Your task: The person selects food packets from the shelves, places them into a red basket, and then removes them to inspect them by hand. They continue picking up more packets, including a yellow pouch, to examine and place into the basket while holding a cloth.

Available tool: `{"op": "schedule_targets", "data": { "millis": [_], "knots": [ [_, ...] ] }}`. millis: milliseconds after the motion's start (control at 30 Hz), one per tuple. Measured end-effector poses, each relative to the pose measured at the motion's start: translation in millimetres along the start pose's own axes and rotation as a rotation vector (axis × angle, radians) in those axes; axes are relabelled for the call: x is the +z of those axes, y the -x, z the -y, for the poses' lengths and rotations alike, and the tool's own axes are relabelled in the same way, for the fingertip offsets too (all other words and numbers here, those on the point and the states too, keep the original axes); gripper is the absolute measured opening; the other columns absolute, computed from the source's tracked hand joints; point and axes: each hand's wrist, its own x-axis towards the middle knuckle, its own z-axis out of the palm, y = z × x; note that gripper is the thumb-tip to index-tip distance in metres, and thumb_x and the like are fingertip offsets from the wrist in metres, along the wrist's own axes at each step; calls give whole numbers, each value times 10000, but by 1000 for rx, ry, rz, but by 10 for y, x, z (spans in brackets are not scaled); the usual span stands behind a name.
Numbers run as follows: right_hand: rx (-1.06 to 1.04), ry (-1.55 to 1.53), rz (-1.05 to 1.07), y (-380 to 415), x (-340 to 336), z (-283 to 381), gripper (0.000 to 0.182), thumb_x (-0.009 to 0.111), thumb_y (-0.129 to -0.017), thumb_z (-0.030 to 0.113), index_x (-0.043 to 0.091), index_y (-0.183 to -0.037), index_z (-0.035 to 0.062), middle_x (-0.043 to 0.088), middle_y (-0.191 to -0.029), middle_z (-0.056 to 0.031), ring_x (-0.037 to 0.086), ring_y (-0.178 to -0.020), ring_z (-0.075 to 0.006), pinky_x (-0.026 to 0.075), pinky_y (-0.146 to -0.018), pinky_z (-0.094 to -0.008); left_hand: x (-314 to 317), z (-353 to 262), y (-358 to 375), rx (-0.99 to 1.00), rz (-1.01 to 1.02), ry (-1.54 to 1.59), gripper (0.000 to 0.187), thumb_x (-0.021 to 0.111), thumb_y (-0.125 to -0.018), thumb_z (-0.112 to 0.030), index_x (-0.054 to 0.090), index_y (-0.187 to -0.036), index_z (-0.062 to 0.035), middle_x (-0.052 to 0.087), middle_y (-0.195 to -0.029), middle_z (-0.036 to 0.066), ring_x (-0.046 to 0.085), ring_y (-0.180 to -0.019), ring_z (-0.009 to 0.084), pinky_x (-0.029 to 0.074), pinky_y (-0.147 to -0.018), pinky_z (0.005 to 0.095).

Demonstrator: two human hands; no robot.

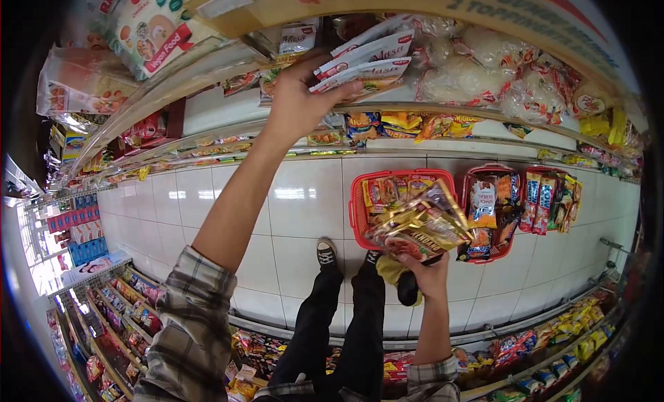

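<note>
Grip, left hand (302,104): closed on a few white packets (366,64), thumb across their lower front. Grip, right hand (429,274): grasping gold packets (423,225) at their lower edge.

Floor (297,215): pale square tiles, glossy, dark joints.
Shelf (214,111): long white board, narrow raised front edge.
Red basket (356,208): plastic, rounded rectangle, openwork sides, packaged goods inside, on the floor.
Clear bags (484,73): crinkled film, rounded white contents, to the right of the white packets.
Gold packets: flat, shiny, fanned; held above the floor, overlapping the red basket in view.
White packets: flat, rectangular, overlapping, red and dark lettering; held at the shelf.

Grip opening: left, parted by the packets' thickness; right, fingers partly hidden, spread cannot be told.
</note>
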Motion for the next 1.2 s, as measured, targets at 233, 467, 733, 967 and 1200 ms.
{"op": "schedule_targets", "data": {
  "millis": [233, 467, 733, 967, 1200],
  "knots": [
    [-560, 342, -392, -313, -128, 737, 564, 823, -671, 13, 529, -1151, -26, 593, -1115, -114, 566, -1014, -184, 441, -920, -317, -199, 70, 302, -45, -161, 186, 229, 676, -783, 40, 668, -1011, 59, 692, -934, 104, 620, -818, 114, 508, -746, 255],
    [-687, 458, -244, -582, 344, 1686, 463, 802, -715, 49, 566, -1105, -30, 642, -1051, -89, 604, -917, -156, 463, -851, -281, -357, -2, 579, -180, -250, 643, 278, 608, -830, 63, 592, -1095, -20, 636, -1047, 67, 603, -940, 192, 482, -810, 345],
    [-591, 480, 183, -930, 883, 2012, 368, 764, -752, 100, 603, -1054, -32, 679, -952, -72, 611, -840, -114, 480, -785, -271, -511, 243, 1213, -267, -430, 1198, 370, 596, -915, -156, 487, -1263, -97, 554, -1260, 62, 517, -1185, 212, 421, -1009, 434],
    [-611, 690, 264, -1675, 1256, 2231, 453, 803, -701, 256, 664, -1060, 19, 692, -953, -86, 638, -779, -150, 504, -737, -296, -631, 476, 1663, -384, -456, 1390, 385, 575, -930, -192, 473, -1283, -77, 530, -1308, 60, 509, -1200, 232, 424, -1014, 432],
    [-619, 1546, -571, -1831, 1632, 1963, 578, 752, -746, 283, 510, -1234, 92, 598, -1120, -173, 607, -1009, -329, 501, -830, -415, -762, 490, 1844, -420, -440, 1328, 397, 597, -914, -195, 479, -1272, -70, 562, -1262, 70, 535, -1166, 226, 442, -989, 434]
  ]
}}
